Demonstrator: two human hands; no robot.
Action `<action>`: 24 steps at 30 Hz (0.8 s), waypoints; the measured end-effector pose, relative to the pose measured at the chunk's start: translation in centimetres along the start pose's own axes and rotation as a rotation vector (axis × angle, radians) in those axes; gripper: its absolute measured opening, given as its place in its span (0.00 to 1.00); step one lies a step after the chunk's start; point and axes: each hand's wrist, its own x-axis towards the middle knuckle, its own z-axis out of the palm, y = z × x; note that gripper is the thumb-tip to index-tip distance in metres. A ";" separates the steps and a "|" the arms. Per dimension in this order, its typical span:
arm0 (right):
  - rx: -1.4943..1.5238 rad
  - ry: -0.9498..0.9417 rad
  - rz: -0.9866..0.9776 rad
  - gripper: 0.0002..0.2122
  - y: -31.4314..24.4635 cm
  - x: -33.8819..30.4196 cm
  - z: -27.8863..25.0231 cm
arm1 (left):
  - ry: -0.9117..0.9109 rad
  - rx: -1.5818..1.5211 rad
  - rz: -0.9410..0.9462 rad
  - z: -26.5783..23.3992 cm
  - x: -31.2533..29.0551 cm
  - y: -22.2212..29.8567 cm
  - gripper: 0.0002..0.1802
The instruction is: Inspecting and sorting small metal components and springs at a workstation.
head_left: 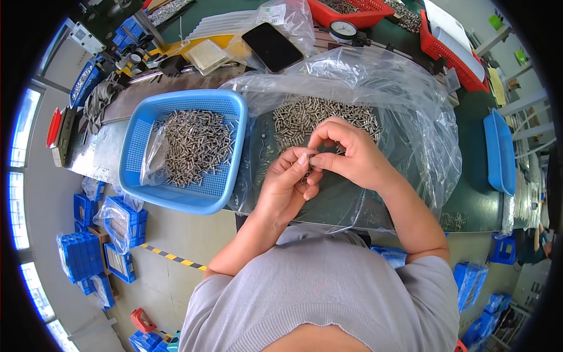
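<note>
My left hand (288, 179) and my right hand (353, 154) meet fingertip to fingertip over the near part of a clear plastic bag. Small metal pins show between the curled fingers of the left hand. Thumb and index finger of the right hand are pinched together at the left thumb; whatever they grip there is too small to make out. Just beyond the hands, a pile of small metal pins (322, 111) lies on the plastic bag (419, 117). To the left stands a blue plastic basket (227, 196) holding many similar pins (199, 146) and a crumpled clear bag (155, 154).
A black phone (272, 47) lies on plastic at the back, beside a round dial gauge (342, 31). Red baskets (448, 50) stand at the far side of the green table (475, 205). A blue tray (499, 152) is at the right edge. Blue crates (81, 255) stack on the floor.
</note>
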 end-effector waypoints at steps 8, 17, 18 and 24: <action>-0.122 0.071 -0.179 0.08 0.4 0.1 -0.1 | 0.005 -0.053 -0.070 0.6 0.0 0.2 0.11; -0.135 0.216 0.000 0.05 1.6 0.5 -0.7 | 0.004 -0.086 0.049 -0.1 0.0 -0.2 0.12; -0.137 0.217 0.000 0.05 2.3 0.6 -0.6 | -0.009 -0.078 0.056 -0.1 0.0 -0.2 0.12; -0.778 0.228 -0.264 0.05 3.1 1.1 0.1 | -0.027 -0.078 0.058 0.0 0.0 -0.1 0.13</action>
